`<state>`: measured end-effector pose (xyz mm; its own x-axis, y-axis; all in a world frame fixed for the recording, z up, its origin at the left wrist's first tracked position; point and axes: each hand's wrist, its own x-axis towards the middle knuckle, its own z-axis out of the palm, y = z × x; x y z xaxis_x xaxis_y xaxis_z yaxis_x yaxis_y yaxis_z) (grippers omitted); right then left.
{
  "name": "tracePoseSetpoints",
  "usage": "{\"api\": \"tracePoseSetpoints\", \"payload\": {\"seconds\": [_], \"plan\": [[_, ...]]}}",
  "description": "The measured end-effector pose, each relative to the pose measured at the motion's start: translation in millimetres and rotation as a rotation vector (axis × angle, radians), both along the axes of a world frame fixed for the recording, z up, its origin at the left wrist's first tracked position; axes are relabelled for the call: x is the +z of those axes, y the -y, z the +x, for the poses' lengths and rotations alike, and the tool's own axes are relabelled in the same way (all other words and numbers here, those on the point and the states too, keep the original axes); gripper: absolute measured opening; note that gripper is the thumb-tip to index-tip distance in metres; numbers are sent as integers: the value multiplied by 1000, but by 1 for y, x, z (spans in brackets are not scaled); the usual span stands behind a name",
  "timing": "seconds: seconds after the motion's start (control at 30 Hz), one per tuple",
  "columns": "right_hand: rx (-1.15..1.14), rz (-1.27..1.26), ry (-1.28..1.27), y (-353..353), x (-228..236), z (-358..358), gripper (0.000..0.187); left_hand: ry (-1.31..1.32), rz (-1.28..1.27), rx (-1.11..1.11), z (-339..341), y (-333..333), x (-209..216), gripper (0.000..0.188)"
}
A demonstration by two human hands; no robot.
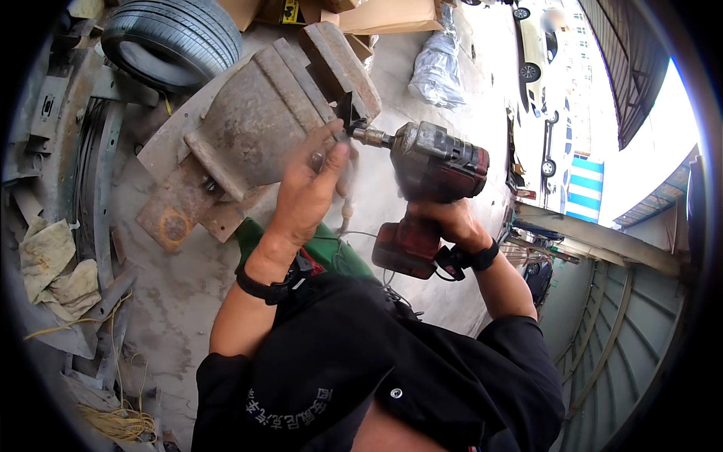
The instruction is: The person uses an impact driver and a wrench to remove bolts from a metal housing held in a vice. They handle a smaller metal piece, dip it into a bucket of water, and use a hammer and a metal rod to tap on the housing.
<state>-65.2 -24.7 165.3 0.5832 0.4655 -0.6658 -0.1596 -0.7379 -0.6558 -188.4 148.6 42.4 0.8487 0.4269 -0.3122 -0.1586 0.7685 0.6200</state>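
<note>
My right hand [452,222] grips a red and black cordless impact wrench [433,166] by its handle. A metal socket [370,135] on the wrench points left, toward the fingertips of my left hand [305,188]. Those fingers are closed in a pinch beside a small dark angled metal piece [344,109]; what exactly they hold is partly hidden. A round dark bit, like a bolt head [317,160], shows between the left fingers. Just beyond that hand lies a large, rusty, curved metal part [256,105], with a thick bar-shaped section [343,68] at its far right.
A tyre [177,41] lies at the far left. Metal beams [113,166], rags [56,260] and yellow cord [124,422] crowd the left side. A green object [339,252] with a hose is near my body. A plastic-wrapped bundle [440,71] and parked cars [532,56] are farther off.
</note>
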Motion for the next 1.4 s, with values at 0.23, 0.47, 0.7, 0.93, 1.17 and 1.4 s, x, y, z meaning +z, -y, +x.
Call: {"api": "tracePoseSetpoints", "payload": {"seconds": [0.23,0.47,0.7,0.93,1.17,1.4], "plan": [[147,19,115,30,-6,-11,35,-12,-402,-81,23,40,-4,29],[267,-124,474,20,-3,-3,34,172,-786,-192,48,71,-19,30],[775,-34,781,-11,13,23,37,231,-845,-101,59,79,-23,29],[867,-54,661,-14,25,57,37,325,-917,-102,58,82,-29,29],[884,-364,485,-44,51,76,32,407,-963,-95,52,82,-22,31],[918,-318,479,-52,48,79,31,319,-878,-93,38,72,0,26]]}}
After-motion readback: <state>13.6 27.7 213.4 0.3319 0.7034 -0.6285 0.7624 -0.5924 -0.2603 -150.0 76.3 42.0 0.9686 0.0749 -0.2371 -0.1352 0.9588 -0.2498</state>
